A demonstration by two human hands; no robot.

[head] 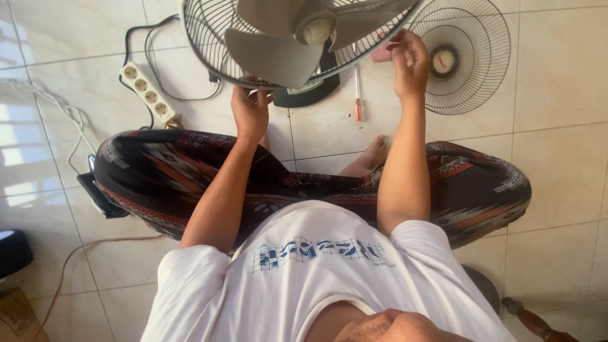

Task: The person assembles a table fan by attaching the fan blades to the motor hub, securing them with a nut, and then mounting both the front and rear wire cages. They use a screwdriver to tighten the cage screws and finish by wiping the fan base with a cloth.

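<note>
Head view: one person sits cross-legged on a glossy tiled floor (557, 76), both hands raised to a single fan — its wire rear guard (209, 44) still around three broad grey plastic blades (272, 54), filling the frame at 12 o'clock. The left hand (251, 111) is closed on the lower rim of the guard, fingers curled over the thin wires. The right hand (410, 63), at 1 o'clock, pinches the guard's rim with bent fingers; whether it holds anything small there cannot be told. One loose round wire grille (472, 60), domed with a pale hub, lies flat on the tiles just right of that hand. One screwdriver (358, 95), slim steel shaft and orange handle, lies between the hands, beside the fan's dark base (310, 95). One white power strip (149, 94) with four round sockets rests at 10 o'clock, black cables looping from it.
</note>
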